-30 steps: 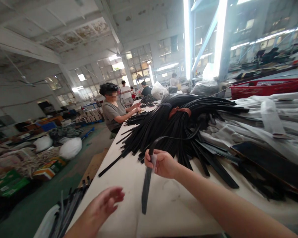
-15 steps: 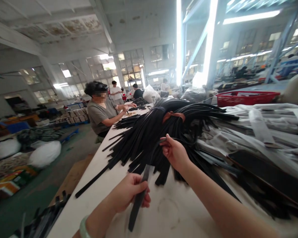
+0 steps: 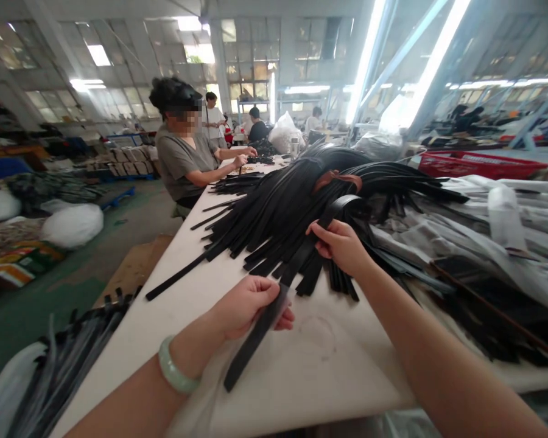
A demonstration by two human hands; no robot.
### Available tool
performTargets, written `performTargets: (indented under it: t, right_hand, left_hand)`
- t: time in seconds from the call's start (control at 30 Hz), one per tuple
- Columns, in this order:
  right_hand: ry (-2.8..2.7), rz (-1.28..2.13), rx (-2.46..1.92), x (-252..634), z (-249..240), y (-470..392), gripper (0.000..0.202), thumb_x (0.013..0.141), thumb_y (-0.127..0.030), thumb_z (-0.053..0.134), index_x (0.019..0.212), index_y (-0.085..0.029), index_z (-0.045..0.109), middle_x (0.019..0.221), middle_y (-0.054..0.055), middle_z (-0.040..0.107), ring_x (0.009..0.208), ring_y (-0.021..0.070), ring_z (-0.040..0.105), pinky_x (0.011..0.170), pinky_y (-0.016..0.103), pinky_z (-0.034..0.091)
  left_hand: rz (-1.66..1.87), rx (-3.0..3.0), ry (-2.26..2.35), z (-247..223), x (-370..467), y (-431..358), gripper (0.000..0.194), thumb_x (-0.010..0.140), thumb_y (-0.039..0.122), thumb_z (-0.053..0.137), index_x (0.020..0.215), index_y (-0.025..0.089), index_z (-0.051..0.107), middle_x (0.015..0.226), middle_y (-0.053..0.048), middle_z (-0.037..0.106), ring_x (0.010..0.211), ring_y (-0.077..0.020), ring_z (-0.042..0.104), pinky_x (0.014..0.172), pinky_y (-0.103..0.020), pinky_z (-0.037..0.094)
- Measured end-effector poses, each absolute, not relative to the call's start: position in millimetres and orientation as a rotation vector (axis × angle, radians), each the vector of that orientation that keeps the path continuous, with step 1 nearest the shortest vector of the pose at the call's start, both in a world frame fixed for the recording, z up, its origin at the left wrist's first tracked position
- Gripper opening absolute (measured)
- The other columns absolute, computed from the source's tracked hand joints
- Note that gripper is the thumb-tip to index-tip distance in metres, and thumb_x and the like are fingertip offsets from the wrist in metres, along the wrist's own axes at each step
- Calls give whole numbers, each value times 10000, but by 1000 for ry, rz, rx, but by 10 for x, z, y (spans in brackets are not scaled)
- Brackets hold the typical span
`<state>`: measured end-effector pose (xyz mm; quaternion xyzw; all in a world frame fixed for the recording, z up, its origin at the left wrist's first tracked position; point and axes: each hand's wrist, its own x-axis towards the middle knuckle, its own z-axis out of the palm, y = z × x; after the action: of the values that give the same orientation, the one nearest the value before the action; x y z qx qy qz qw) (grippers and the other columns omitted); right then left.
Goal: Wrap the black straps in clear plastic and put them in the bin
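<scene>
A black belt strap (image 3: 296, 263) runs between my two hands, its tapered end pointing down toward the near side of the table. My left hand (image 3: 251, 307) is closed around the strap and a clear plastic sleeve (image 3: 287, 299), near the sleeve's mouth; the strap's lower end lies inside the sleeve. Further up, my right hand (image 3: 342, 246) pinches the same strap, which arches over behind the fingers. Just beyond, a big bundle of black straps (image 3: 265, 210) is spread over the white table (image 3: 182, 316). A reddish-brown tie (image 3: 338, 179) wraps part of the bundle.
Clear plastic sleeves (image 3: 506, 213) are heaped on the right, with a red basket (image 3: 479, 165) behind. Sleeved straps (image 3: 86, 340) hang low at the left, beside the table. A co-worker (image 3: 182, 152) handles small pieces at the table's far left edge.
The view has tipped downward. The strap between my hands now shows flat and arched behind my right hand. My left hand grips closer to the sleeve's mouth.
</scene>
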<state>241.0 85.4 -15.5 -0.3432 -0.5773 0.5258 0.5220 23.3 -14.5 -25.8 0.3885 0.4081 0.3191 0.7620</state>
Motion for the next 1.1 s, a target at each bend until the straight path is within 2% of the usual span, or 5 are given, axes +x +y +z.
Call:
performTargets:
  t: [0.3, 0.53, 0.7, 0.9, 1.1]
  right_hand:
    - [-1587, 453, -979, 2348, -150, 774, 262, 847, -418, 591, 863, -168, 668, 542, -9, 553, 490, 132, 557, 471, 236, 410]
    - [-1551, 999, -911, 2182, -205, 689, 367, 777, -522, 645, 826, -159, 631, 503, -28, 538, 376, 88, 463, 360, 199, 335]
    - [-1797, 1289, -768, 1919, -334, 442, 320, 805, -477, 630, 807, -157, 638, 533, -17, 548, 413, 98, 492, 384, 208, 370]
    - [-1527, 1358, -843, 2005, -279, 511, 326, 793, -438, 660, 897, -131, 692, 499, -25, 499, 399, 76, 400, 353, 199, 262]
    - [-1307, 1392, -843, 2029, -302, 543, 271, 745, -397, 710, 761, -127, 695, 437, -39, 453, 367, 51, 296, 351, 210, 138]
  left_hand:
    - [790, 758, 992, -299, 185, -68, 254, 888, 239, 554, 775, 42, 668, 762, -187, 730, 710, -221, 714, 705, -320, 542]
    - [897, 786, 965, -357, 199, -35, 189, 794, 237, 695, 731, 61, 671, 699, -129, 718, 653, -176, 694, 724, -303, 537]
    - [920, 773, 966, -353, 212, -28, 208, 797, 256, 687, 723, 62, 678, 676, -117, 707, 637, -173, 685, 697, -298, 539]
    - [922, 739, 980, -316, 247, -51, 236, 852, 235, 611, 704, 57, 662, 587, -97, 676, 577, -169, 676, 651, -292, 535]
    - [958, 746, 964, -330, 271, -65, 247, 861, 260, 610, 729, 58, 660, 632, -113, 697, 602, -173, 684, 691, -312, 543]
